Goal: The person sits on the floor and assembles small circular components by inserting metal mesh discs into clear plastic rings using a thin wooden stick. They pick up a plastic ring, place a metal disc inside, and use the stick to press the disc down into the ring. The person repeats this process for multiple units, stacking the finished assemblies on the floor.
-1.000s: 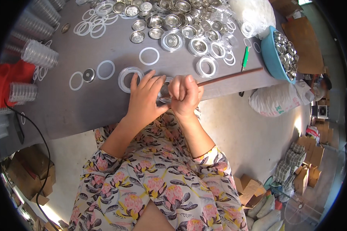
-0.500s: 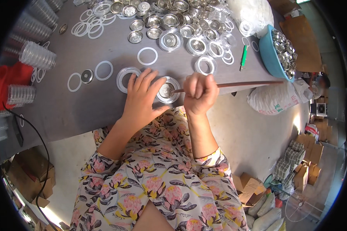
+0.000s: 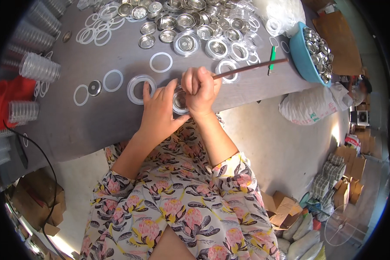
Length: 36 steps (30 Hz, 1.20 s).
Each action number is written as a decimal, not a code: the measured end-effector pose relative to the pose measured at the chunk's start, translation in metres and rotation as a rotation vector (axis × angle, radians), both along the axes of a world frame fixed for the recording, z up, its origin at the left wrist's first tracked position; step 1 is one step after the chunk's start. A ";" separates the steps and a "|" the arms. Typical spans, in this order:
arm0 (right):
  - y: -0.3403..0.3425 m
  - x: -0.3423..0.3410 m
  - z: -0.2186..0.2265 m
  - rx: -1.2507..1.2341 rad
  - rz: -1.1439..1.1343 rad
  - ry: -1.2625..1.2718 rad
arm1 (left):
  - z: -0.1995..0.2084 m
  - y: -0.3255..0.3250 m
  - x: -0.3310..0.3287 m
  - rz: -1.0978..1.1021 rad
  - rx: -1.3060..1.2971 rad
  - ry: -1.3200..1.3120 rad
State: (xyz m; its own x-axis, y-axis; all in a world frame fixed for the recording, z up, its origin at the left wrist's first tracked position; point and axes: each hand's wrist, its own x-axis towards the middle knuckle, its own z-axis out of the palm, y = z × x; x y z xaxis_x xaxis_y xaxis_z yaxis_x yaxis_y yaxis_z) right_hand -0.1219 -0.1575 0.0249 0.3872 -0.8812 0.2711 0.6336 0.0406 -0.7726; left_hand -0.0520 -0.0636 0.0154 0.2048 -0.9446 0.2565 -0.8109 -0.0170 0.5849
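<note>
Near the table's front edge, a clear round plastic lid [image 3: 175, 104] with a perforated metal disc in its middle lies partly covered by my hands. My left hand [image 3: 157, 110] holds its rim, forefinger along the far side and thumb along the near side, the other fingers stretched out. My right hand [image 3: 201, 93] is closed in a fist round a thin brown stick [image 3: 251, 68], directly over the lid. The stick's upper end slants out to the right; its lower end is hidden. Just left of my left fingers lies another clear ring-shaped lid [image 3: 131, 96].
Metal cups [image 3: 186, 21] and clear lids pile up at the back. White rings [image 3: 161, 62] lie about, some beside a small metal disc [image 3: 95, 88]. A blue basin [image 3: 300, 54] of metal parts and a green-handled tool [image 3: 272, 58] stand right; stacked clear lids [image 3: 40, 67] stand left.
My right hand has moved left over the lid, now covering much of it. The stick has tilted, its outer end higher. My left hand stays at the lid; the whole view has shifted slightly.
</note>
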 end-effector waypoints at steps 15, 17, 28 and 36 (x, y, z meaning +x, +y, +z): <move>-0.015 -0.045 0.019 0.172 -0.239 0.050 | 0.017 0.005 0.003 -0.138 -0.053 -0.165; -0.013 -0.052 0.026 0.154 -0.269 0.116 | 0.010 0.003 0.005 -0.216 -0.025 -0.201; 0.014 -0.051 -0.010 -0.279 -0.135 0.740 | 0.011 -0.009 0.003 0.074 -0.172 1.323; -0.003 -0.033 0.026 -0.632 -0.266 1.078 | 0.008 -0.017 0.019 0.217 -0.337 1.588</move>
State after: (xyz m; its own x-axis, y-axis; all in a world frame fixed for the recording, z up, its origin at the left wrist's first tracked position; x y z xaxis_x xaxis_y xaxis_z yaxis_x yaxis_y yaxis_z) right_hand -0.1553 -0.1608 0.0509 0.5039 -0.7985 0.3294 -0.3912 -0.5510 -0.7371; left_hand -0.0334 -0.0803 0.0233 0.5623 -0.8130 -0.1514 0.5720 0.2502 0.7812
